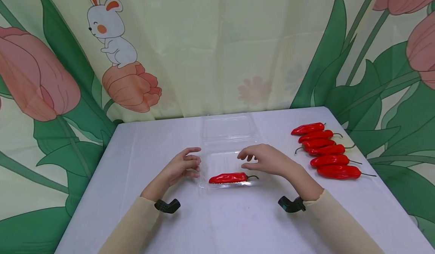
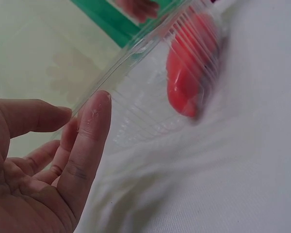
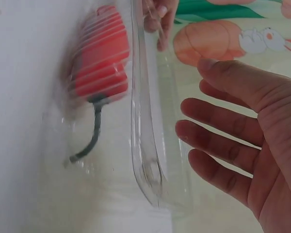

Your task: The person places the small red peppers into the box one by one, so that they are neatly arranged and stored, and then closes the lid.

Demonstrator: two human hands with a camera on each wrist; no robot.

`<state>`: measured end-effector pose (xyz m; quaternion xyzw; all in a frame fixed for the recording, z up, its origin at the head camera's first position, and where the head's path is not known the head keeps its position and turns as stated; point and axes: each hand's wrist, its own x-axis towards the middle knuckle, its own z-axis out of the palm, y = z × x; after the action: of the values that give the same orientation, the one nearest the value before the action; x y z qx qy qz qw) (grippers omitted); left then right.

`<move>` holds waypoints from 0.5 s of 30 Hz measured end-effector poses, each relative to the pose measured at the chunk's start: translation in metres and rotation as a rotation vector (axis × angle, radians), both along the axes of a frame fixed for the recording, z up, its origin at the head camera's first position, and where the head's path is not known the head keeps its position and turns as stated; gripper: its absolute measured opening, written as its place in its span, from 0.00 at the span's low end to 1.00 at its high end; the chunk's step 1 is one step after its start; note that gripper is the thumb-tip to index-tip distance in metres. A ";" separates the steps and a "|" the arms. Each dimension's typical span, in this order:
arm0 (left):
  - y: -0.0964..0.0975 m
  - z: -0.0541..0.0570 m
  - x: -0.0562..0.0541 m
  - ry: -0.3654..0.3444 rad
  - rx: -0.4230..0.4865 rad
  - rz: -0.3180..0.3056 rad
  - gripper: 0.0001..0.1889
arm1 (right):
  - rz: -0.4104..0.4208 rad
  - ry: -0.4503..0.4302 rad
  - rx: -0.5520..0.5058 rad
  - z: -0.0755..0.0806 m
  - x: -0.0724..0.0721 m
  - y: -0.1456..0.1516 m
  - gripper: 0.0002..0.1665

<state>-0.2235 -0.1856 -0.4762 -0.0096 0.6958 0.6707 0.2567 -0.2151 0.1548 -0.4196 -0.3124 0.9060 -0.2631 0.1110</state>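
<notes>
A clear plastic clamshell box (image 1: 221, 159) lies on the table with its lid (image 1: 228, 127) folded back toward the curtain. Inside, along the near side, rests one red chili pepper (image 1: 228, 178), its green stem pointing right. My left hand (image 1: 183, 166) is at the box's left side, fingers extended, fingertips right at the clear rim (image 2: 128, 56). Above the box's right part, my right hand (image 1: 263, 158) hovers with fingers loosely bent and nothing in them. Through the ribbed clear wall, the right wrist view shows the pepper (image 3: 103, 53) and its stem.
Several red chili peppers (image 1: 334, 172) lie in a column on the right side of the white-covered table (image 1: 234, 223). A printed curtain (image 1: 190, 50) with tulips and a rabbit hangs behind the table's far edge. Black devices (image 1: 168, 206) are strapped to both wrists.
</notes>
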 end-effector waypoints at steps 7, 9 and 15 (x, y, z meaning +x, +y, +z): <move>-0.002 -0.002 -0.001 -0.003 0.005 0.000 0.33 | -0.046 0.001 0.023 0.006 0.004 0.016 0.20; -0.002 -0.002 -0.001 -0.003 0.007 -0.003 0.33 | -0.068 0.006 0.026 0.008 0.006 0.021 0.21; -0.001 -0.002 -0.002 0.001 0.012 0.003 0.33 | -0.125 0.045 0.053 0.009 0.011 0.042 0.23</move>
<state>-0.2250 -0.1863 -0.4787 -0.0085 0.6918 0.6754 0.2554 -0.2042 0.1972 -0.4103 -0.2578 0.9326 -0.2386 0.0823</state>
